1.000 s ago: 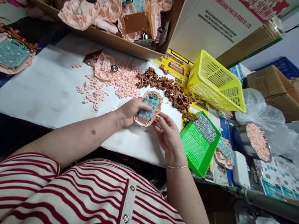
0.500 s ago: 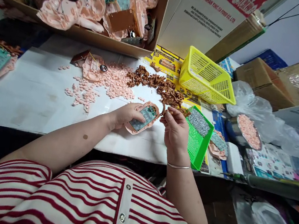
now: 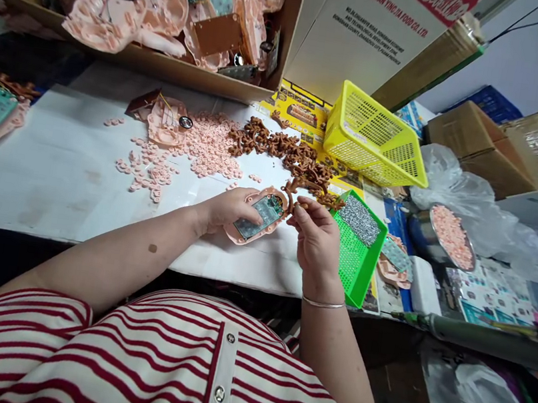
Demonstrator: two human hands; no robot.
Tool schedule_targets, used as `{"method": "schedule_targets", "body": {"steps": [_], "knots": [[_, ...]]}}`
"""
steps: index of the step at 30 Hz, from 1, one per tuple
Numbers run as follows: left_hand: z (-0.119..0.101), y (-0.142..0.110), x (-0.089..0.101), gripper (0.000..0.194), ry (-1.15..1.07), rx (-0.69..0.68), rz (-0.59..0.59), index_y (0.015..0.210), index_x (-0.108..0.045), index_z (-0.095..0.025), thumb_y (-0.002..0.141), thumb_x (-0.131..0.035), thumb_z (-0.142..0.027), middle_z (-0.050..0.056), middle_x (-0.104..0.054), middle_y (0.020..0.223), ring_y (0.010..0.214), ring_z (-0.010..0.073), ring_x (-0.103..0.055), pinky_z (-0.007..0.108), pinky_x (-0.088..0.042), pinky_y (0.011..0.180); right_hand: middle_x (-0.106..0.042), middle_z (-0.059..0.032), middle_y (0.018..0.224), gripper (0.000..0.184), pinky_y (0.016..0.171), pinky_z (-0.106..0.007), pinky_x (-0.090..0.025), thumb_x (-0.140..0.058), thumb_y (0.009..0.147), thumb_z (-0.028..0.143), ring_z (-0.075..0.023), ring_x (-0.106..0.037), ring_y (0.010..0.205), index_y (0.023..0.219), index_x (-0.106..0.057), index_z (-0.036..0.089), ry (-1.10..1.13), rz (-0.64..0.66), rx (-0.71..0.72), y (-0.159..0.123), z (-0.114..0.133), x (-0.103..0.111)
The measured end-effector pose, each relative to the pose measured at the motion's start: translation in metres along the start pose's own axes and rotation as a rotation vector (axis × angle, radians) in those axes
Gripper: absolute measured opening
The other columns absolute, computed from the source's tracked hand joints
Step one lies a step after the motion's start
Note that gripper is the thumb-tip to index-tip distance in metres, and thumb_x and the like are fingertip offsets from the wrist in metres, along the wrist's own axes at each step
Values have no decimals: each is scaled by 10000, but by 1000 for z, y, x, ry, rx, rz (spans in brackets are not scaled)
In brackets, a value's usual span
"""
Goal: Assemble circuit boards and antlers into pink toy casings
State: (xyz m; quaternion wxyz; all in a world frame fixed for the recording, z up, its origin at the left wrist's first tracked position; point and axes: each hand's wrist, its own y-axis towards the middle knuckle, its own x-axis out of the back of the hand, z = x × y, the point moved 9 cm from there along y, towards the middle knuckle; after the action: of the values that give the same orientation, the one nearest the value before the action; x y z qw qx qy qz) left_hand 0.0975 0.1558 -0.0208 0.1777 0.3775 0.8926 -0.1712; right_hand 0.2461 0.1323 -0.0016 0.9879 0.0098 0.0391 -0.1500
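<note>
My left hand (image 3: pixel 229 212) is closed on a pink plastic shell (image 3: pixel 242 236), thumb across the green circuit board (image 3: pixel 267 211) seated inside it. In my right hand (image 3: pixel 315 235), thumb and fingers pinch a brown antler-shaped plastic piece (image 3: pixel 291 198), held against the shell's right end. How far the piece is seated there I cannot tell. Just beyond lies a heap of similar brown pieces (image 3: pixel 304 166). Small pink plastic rings (image 3: pixel 214 146) are scattered to the left of it, beside another pink shell (image 3: pixel 167 120) with a black round part wired to it.
A cardboard box (image 3: pixel 167 68) of shells and boards stands at the back left. Right of my right hand is a green basket (image 3: pixel 356 278) with small metal screws (image 3: pixel 360 220); a yellow basket (image 3: pixel 377 154) sits behind. Farther right is a metal bowl (image 3: pixel 420 234) of pink parts.
The brown piece in my right hand has come closer to the shell's end and now meets it. My left hand keeps its hold on the shell, barely moving.
</note>
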Motion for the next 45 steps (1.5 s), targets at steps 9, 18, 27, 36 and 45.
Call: {"method": "schedule_targets", "body": {"steps": [9,18,27,36,45], "knots": [[1,-2,-7,426,-86,24,58,951,-682,-104,529,-700,-161,84,-725,815,748,198,-660,308,-491,710,-687,16,806,358,709,-311,-547,-888,636,453,-118,-591,706,906,-748,263,-95,84,1,1,0,-2],[10,-4,-16,378,2,104,148,890,-697,-103,519,-714,-170,84,-713,786,699,184,-643,305,-485,668,-712,6,812,369,568,-262,-481,-875,663,493,-114,-601,675,945,-767,282,-86,152,-66,6,12,-15],[11,-4,-18,309,10,125,181,826,-693,-108,526,-707,-182,80,-707,737,646,177,-634,281,-485,607,-709,3,743,378,519,-258,-425,-907,590,482,-119,-570,628,868,-777,262,-85,190,-110,10,4,-22],[10,-2,0,311,299,62,-17,846,-662,-125,539,-669,-172,70,-712,775,709,213,-665,285,-485,628,-669,0,750,321,561,-261,-445,-892,627,435,-113,-551,659,846,-762,239,-207,129,-33,13,0,-20],[6,-4,-13,375,-39,88,152,914,-699,-105,548,-732,-181,92,-722,823,727,191,-659,294,-504,701,-722,4,864,479,688,-274,-560,-853,649,604,-111,-642,747,983,-758,274,51,75,-129,1,-4,-6]]}}
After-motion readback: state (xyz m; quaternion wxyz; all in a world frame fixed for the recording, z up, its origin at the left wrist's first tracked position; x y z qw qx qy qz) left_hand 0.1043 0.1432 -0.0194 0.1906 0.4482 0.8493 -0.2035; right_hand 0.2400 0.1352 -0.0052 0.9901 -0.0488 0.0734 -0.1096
